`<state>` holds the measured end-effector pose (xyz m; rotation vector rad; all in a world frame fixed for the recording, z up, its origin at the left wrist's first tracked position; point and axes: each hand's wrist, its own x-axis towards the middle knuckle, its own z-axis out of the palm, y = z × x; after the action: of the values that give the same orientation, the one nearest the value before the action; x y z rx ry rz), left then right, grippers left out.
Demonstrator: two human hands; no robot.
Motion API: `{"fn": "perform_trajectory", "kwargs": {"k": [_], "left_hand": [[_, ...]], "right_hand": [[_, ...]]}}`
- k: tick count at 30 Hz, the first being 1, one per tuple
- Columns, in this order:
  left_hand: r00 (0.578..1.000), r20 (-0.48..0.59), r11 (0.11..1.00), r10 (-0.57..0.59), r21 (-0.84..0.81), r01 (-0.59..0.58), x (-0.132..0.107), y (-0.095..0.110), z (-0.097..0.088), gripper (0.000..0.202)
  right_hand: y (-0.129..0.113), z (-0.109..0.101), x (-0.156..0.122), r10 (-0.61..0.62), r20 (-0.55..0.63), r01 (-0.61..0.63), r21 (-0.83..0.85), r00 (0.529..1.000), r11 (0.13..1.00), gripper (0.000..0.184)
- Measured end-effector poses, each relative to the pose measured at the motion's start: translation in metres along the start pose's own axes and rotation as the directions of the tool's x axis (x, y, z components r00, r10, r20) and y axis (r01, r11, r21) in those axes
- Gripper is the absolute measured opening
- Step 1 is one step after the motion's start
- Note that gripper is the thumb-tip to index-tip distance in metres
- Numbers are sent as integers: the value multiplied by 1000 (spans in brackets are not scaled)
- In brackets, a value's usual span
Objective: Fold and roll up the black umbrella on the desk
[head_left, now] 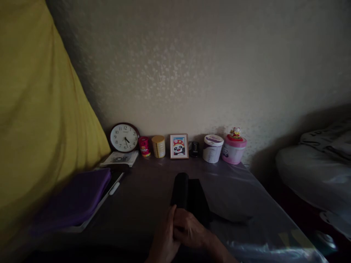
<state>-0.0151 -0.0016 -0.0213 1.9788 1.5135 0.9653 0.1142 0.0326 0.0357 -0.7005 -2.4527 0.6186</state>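
Observation:
A black roll (180, 190) lies on the dark table, pointing away from me. To its right a flat black flap (197, 195) spreads out, and a thin dark strap (230, 220) trails from it to the right. My left hand (165, 232) is closed at the near left side of the roll. Over the roll's near end my right hand (189, 227) is bent shut, its fingers touching the left hand. The part of the roll under my hands is hidden. Dim light hides what exactly the black thing is.
Along the wall stand a clock (124, 137), a pink tin (144, 147), a yellow can (158, 147), a framed panda picture (179, 146) and lidded tubs (212, 149). A purple pouch (78, 197) lies left, beside a yellow curtain (35, 109). The table edge (285, 215) runs right.

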Motion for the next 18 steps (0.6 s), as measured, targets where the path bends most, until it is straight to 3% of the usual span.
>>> {"fn": "perform_trajectory", "kwargs": {"k": [2, 3, 5, 8, 11, 18], "left_hand": [[1000, -14, 997, -5, 75, 6, -1, 0, 0, 66], [1000, -11, 993, -17, 118, 18, -1, 1, -1, 64], [998, 8, 980, -61, 192, 58, -2, 6, -4, 64], [989, 45, 955, -140, 270, 123, -2, 13, -7, 67], [979, 65, 926, -192, 341, 159, -1, 18, -10, 68], [936, 129, 900, -327, 345, 267, 3, 35, -18, 68]], "right_hand": [[4, -14, -8, 130, -137, -121, 69, 982, 990, 25], [9, -22, -12, 223, -241, -207, 93, 945, 974, 27], [25, -37, -21, 393, -478, -405, 81, 786, 911, 27], [55, -48, -34, 522, -593, -664, -28, 613, 747, 26], [77, -44, -42, 583, -564, -742, -82, 585, 665, 27], [83, -36, -29, 639, -507, -762, -59, 579, 645, 28]]}}
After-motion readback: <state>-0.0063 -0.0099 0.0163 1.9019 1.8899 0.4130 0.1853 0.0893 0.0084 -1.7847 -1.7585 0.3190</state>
